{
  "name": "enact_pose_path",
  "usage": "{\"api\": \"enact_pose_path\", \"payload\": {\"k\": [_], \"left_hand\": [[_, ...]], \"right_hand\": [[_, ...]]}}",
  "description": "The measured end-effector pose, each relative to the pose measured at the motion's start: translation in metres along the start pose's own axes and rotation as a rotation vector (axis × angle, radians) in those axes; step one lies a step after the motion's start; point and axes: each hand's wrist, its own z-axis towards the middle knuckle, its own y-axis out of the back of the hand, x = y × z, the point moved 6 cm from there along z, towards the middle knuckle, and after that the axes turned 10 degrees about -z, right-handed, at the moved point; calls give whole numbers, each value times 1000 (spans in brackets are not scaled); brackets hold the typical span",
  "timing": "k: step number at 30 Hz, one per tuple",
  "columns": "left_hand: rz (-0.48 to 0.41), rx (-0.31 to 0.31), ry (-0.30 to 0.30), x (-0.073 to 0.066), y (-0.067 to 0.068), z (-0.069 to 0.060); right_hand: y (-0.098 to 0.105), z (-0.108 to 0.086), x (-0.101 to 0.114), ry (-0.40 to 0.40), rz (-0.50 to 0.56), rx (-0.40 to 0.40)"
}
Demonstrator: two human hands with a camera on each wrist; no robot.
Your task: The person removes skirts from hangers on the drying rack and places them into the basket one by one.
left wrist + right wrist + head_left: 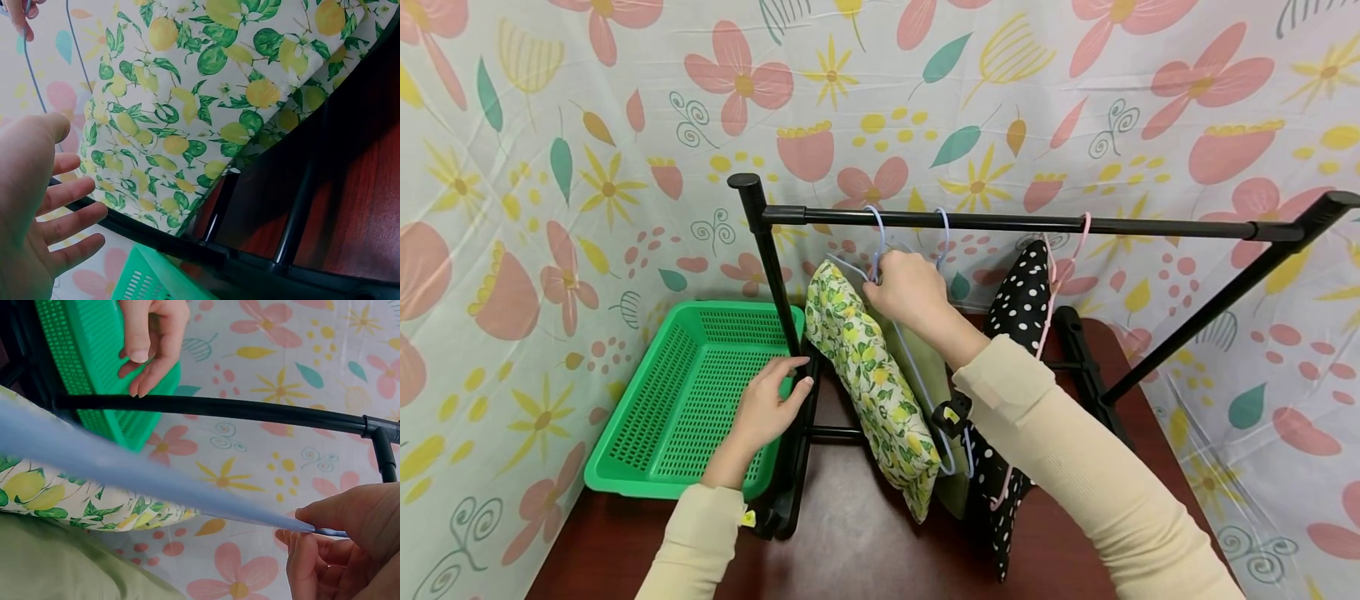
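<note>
My right hand (912,289) pinches the neck of a light blue hanger (880,231) under the black rail (985,221); the right wrist view shows thumb and fingers on the blue hanger (250,515). Beside it hang a lemon-print cushion (872,375) on the left and a plain green cushion (925,367), with a second blue hook (943,237) on the rail. My left hand (767,404), fingers spread and holding nothing, is by the rack's left post (775,283). In the left wrist view the hand (56,206) is beside the lemon-print cushion (181,106).
A green perforated basket (625,450) stands left of the rack on the dark red table (850,558). A black polka-dot cushion (1018,292) hangs from a pink hanger (1060,283) to the right. The rack's right post (1210,304) slants toward the back right. A flowered sheet (865,75) hangs behind.
</note>
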Motion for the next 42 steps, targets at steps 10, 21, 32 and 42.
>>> {"api": "enact_pose_path", "payload": {"k": [10, 21, 32, 42], "left_hand": [[-32, -22, 27, 2, -8, -2], [-44, -35, 9, 2, -13, -3], [-51, -59, 7, 1, -15, -2], [-60, -51, 48, 3, -18, -2]], "right_hand": [[3, 0, 0, 12, 22, -11], [6, 0, 0, 25, 4, -45], [15, -1, 0, 26, -7, -95], [23, -7, 0, 63, 21, -140]]}}
